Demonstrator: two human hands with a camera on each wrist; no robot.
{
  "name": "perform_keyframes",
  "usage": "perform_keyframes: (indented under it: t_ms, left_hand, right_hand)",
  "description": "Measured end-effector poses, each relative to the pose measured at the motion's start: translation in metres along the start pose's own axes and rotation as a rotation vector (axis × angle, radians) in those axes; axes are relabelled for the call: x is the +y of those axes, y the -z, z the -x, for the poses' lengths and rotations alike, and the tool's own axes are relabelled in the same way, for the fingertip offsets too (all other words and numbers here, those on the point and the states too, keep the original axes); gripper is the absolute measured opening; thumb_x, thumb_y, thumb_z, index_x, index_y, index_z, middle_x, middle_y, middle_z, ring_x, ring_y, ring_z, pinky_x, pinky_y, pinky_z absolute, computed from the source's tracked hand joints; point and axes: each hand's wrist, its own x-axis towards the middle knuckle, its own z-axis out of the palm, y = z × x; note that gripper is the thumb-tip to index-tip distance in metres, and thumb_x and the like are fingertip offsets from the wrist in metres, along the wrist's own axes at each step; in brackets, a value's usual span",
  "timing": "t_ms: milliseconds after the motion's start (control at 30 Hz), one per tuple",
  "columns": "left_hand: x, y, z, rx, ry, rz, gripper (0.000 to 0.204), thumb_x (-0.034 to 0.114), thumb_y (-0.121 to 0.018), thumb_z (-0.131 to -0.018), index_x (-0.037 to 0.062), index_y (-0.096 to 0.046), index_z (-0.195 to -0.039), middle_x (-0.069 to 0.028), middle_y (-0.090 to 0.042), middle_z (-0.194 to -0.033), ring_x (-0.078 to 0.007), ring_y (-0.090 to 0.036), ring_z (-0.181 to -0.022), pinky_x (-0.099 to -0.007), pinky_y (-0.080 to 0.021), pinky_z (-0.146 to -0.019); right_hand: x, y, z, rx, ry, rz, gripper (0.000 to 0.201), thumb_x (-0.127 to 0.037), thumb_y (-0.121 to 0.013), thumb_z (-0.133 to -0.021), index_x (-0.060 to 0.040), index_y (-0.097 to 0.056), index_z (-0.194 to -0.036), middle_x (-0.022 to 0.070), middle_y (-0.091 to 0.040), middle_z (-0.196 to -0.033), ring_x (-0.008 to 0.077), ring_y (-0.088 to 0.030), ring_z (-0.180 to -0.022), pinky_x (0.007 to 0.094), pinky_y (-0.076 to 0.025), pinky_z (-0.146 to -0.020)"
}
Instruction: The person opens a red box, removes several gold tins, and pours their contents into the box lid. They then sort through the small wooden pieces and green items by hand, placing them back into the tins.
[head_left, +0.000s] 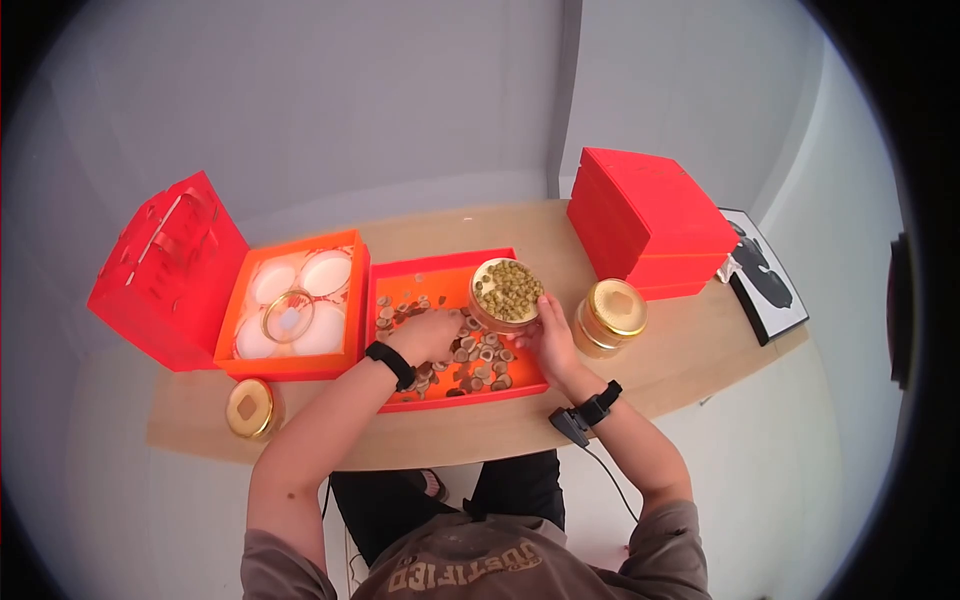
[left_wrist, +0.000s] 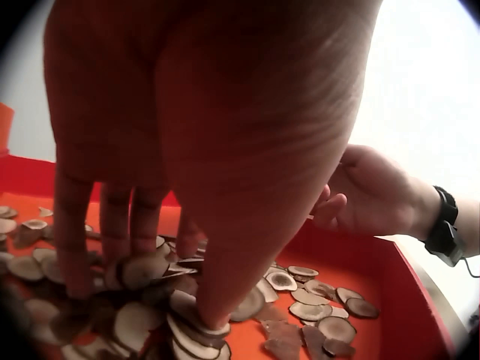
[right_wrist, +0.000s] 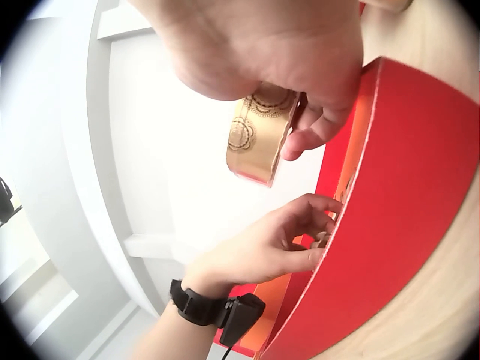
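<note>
Many dried round slices [head_left: 490,365], pale with dark rims, lie scattered in a shallow red tray [head_left: 455,262] with an orange floor. My left hand [head_left: 428,335] reaches down into them. In the left wrist view, its fingers and thumb [left_wrist: 214,311] close around several slices, partly hidden by the hand. My right hand [head_left: 555,345] holds a round container [head_left: 508,292] of small green dried buds over the tray's right end. From the right wrist, the container's side shows a patterned gold band [right_wrist: 259,135], with fingers curled round it.
Left of the tray stands an open red box [head_left: 364,300] with several white round forms and a clear ring-like lid [head_left: 288,318]. Gold-lidded jars stand at front left [head_left: 250,408] and right [head_left: 610,318]. Behind are a closed red box [head_left: 650,220] and a framed picture [head_left: 765,275].
</note>
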Motion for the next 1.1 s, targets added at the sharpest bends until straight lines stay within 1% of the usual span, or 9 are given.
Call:
perform_keyframes:
  t_ms: [100, 233, 500, 667, 733, 767, 833, 1033, 1100]
  left_hand:
    - [-0.004, -0.003, 0.000, 0.024, -0.001, 0.109, 0.049, 0.026, -0.071, -0.092, 0.0075, -0.057, -0.135, -0.0208, -0.064, -0.117, -0.0356, -0.064, -0.112, -0.0462, -0.054, -0.092]
    - [-0.004, 0.013, 0.024, 0.108, 0.048, 0.128, 0.042, 0.028, -0.067, -0.094, 0.0077, -0.059, -0.131, -0.0176, -0.064, -0.119, -0.0341, -0.063, -0.113, -0.0455, -0.054, -0.092]
    - [-0.014, 0.045, 0.138, 0.617, -0.046, 0.209, 0.027, 0.023, -0.069, -0.093, 0.0076, -0.066, -0.115, -0.0109, -0.064, -0.111, -0.0305, -0.063, -0.107, -0.0400, -0.052, -0.090]
    - [-0.051, 0.032, 0.239, 0.813, 0.165, 0.232, 0.020, 0.012, -0.070, -0.091, 0.0056, -0.067, -0.109, -0.0094, -0.063, -0.104, -0.0261, -0.062, -0.098, -0.0369, -0.051, -0.085]
    - [-0.072, 0.020, 0.271, 0.858, 0.493, 0.451, 0.021, 0.017, -0.071, -0.091, 0.0049, -0.065, -0.108, -0.0118, -0.063, -0.098, -0.0301, -0.064, -0.100, -0.0397, -0.052, -0.087]
    - [-0.085, 0.011, 0.286, 0.858, 0.514, 0.450, 0.021, 0.017, -0.071, -0.091, 0.0049, -0.065, -0.108, -0.0118, -0.063, -0.098, -0.0301, -0.064, -0.100, -0.0397, -0.052, -0.087]
    - [-0.114, -0.014, 0.308, 0.788, 0.679, 0.278, 0.028, 0.019, -0.072, -0.091, 0.0034, -0.065, -0.113, -0.0126, -0.063, -0.105, -0.0303, -0.062, -0.109, -0.0420, -0.051, -0.097]
    - [-0.122, -0.083, 0.329, 0.777, 0.687, 0.340, 0.056, 0.036, -0.077, -0.087, 0.0035, -0.061, -0.129, -0.0224, -0.050, -0.142, -0.0398, -0.044, -0.136, -0.0469, -0.040, -0.113]
    - [-0.122, -0.096, 0.325, 0.760, 0.674, 0.323, 0.058, 0.038, -0.077, -0.086, 0.0033, -0.061, -0.130, -0.0243, -0.048, -0.145, -0.0415, -0.043, -0.138, -0.0469, -0.040, -0.114]
  right_hand:
    - [-0.001, 0.000, -0.001, -0.018, 0.010, -0.017, 0.047, -0.038, -0.038, -0.112, -0.0088, -0.033, -0.149, 0.0123, -0.065, -0.114, 0.0193, -0.070, -0.080, 0.0287, -0.053, -0.066]
    - [-0.004, -0.002, 0.004, -0.011, 0.015, -0.025, 0.038, -0.037, -0.036, -0.113, -0.0089, -0.043, -0.137, 0.0102, -0.067, -0.110, 0.0197, -0.068, -0.083, 0.0300, -0.052, -0.070]
    - [-0.007, -0.003, 0.007, -0.014, 0.016, 0.018, 0.036, -0.040, -0.040, -0.111, -0.0101, -0.048, -0.130, 0.0079, -0.068, -0.111, 0.0175, -0.068, -0.084, 0.0289, -0.051, -0.070]
    - [-0.010, -0.009, 0.009, -0.048, 0.042, 0.002, 0.038, -0.042, -0.042, -0.111, -0.0097, -0.053, -0.128, 0.0059, -0.069, -0.108, 0.0141, -0.066, -0.084, 0.0268, -0.050, -0.069]
    - [-0.006, 0.000, 0.006, -0.072, 0.039, 0.008, 0.042, -0.040, -0.041, -0.111, -0.0100, -0.046, -0.140, 0.0081, -0.068, -0.112, 0.0170, -0.068, -0.084, 0.0282, -0.052, -0.067]
    - [-0.009, -0.005, 0.008, -0.043, 0.039, 0.056, 0.042, -0.044, -0.041, -0.111, -0.0095, -0.054, -0.130, 0.0044, -0.068, -0.107, 0.0127, -0.065, -0.084, 0.0263, -0.049, -0.068]
    - [-0.009, -0.005, 0.010, -0.050, 0.034, 0.056, 0.042, -0.044, -0.041, -0.111, -0.0093, -0.054, -0.130, 0.0043, -0.068, -0.107, 0.0126, -0.064, -0.083, 0.0265, -0.048, -0.068]
    - [-0.014, -0.012, 0.010, -0.023, 0.047, 0.087, 0.040, -0.044, -0.041, -0.111, -0.0090, -0.055, -0.125, 0.0045, -0.067, -0.103, 0.0125, -0.061, -0.079, 0.0273, -0.048, -0.068]
    - [-0.011, -0.001, 0.007, -0.055, 0.031, 0.083, 0.038, -0.042, -0.041, -0.111, -0.0096, -0.052, -0.128, 0.0058, -0.066, -0.106, 0.0136, -0.061, -0.080, 0.0280, -0.048, -0.068]
